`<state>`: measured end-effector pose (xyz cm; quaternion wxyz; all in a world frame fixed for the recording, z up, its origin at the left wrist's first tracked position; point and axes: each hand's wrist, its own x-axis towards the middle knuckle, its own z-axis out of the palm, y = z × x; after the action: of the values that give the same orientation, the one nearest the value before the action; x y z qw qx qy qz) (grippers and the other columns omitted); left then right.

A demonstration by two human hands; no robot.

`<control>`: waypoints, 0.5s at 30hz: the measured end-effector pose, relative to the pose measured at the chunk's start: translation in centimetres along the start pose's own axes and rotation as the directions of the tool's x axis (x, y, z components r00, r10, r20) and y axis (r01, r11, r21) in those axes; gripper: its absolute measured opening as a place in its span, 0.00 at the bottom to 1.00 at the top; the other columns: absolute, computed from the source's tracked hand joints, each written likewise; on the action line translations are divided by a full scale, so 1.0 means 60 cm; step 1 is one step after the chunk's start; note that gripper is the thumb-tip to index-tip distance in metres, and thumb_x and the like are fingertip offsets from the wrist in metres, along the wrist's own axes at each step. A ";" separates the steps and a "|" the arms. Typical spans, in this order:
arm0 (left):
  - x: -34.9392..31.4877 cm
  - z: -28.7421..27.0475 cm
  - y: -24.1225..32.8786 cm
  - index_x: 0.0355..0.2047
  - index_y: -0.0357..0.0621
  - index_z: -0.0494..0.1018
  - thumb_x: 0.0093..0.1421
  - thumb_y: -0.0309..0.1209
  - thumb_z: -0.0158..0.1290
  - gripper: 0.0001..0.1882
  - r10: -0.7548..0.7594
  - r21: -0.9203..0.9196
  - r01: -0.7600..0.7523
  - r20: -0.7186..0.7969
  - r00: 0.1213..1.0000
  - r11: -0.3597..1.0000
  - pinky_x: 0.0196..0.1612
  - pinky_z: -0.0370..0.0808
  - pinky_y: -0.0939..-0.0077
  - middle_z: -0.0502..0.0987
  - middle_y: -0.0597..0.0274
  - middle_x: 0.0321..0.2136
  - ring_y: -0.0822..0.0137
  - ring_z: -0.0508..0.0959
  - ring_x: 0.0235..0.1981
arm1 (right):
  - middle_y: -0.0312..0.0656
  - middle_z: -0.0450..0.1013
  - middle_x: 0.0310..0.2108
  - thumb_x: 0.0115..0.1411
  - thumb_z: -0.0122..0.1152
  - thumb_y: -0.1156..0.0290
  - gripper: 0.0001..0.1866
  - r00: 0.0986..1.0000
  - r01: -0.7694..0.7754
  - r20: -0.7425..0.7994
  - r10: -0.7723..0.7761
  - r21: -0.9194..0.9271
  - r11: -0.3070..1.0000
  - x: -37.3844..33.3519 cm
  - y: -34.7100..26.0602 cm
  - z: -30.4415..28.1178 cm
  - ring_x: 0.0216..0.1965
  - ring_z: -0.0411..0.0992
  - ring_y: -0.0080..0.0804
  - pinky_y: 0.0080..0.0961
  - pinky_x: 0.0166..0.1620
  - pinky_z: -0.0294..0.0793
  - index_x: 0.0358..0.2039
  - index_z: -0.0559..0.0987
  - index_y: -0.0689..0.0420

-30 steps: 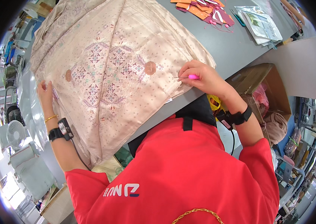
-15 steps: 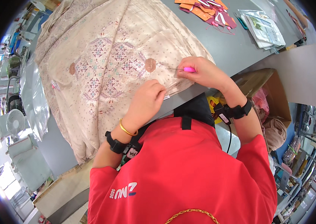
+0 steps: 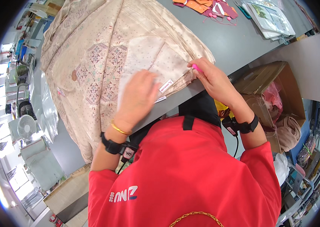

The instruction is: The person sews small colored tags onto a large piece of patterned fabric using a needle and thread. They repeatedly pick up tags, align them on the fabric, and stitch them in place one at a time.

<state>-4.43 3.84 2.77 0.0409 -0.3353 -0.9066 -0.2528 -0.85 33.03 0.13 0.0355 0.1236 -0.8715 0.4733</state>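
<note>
Beige printed cloths lie in a layered pile over the grey table. A near corner of the top cloth is turned back, showing its paler reverse. A small white label lies at this turned part, and part of a second label shows below it. My left hand is over the turned-back cloth, its fingers smeared by motion. At the pile's right edge, my right hand is closed around a thin tool with a pink handle. The tool's metal shaft is hardly visible here.
Orange and maroon hang tags lie at the far side of the grey table. Clear packets are stacked to their right. An open cardboard box holds cloth and pink plastic. A white fan stands at left.
The near corner of the top cloth has been folded back, covering one brown patch and exposing the white label. My left hand has moved left; my right hand has shifted slightly right.
</note>
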 end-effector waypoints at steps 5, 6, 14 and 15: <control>0.005 0.044 0.027 0.44 0.36 0.80 0.68 0.29 0.61 0.09 -0.300 -0.327 0.390 0.294 0.908 0.861 0.44 0.78 0.56 0.81 0.50 0.39 0.50 0.81 0.39 | 0.43 0.81 0.46 0.80 0.54 0.62 0.11 0.971 -0.184 0.105 0.214 -0.241 0.953 -0.020 -0.024 -0.015 0.47 0.80 0.50 0.45 0.45 0.79 0.54 0.79 0.52; 0.008 0.044 0.021 0.43 0.36 0.81 0.69 0.29 0.62 0.09 -0.272 -0.338 0.366 0.295 0.916 0.867 0.42 0.77 0.62 0.80 0.52 0.38 0.56 0.80 0.37 | 0.41 0.81 0.46 0.79 0.55 0.62 0.11 0.968 -0.198 0.111 0.225 -0.213 0.957 -0.022 -0.025 -0.017 0.47 0.80 0.50 0.44 0.45 0.79 0.55 0.79 0.52; -0.011 0.063 -0.006 0.38 0.35 0.84 0.68 0.24 0.65 0.04 -0.286 -0.660 0.369 0.236 0.929 0.654 0.38 0.75 0.79 0.79 0.67 0.33 0.77 0.76 0.33 | 0.35 0.81 0.42 0.73 0.65 0.65 0.06 0.999 -0.002 0.048 0.017 -0.301 0.954 -0.038 -0.012 -0.018 0.45 0.79 0.39 0.38 0.48 0.74 0.47 0.84 0.49; -0.014 0.065 -0.007 0.38 0.36 0.84 0.68 0.24 0.65 0.03 -0.308 -0.692 0.403 0.265 0.914 0.599 0.38 0.75 0.79 0.79 0.69 0.33 0.78 0.77 0.33 | 0.34 0.81 0.42 0.73 0.65 0.66 0.05 0.999 0.016 0.032 -0.006 -0.340 0.940 -0.039 -0.011 -0.018 0.45 0.78 0.37 0.37 0.50 0.72 0.46 0.84 0.49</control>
<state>-3.68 4.98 -1.00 -0.2021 -0.1501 -0.7766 -0.5775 1.53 34.04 0.83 0.0454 0.1278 -0.9398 0.3137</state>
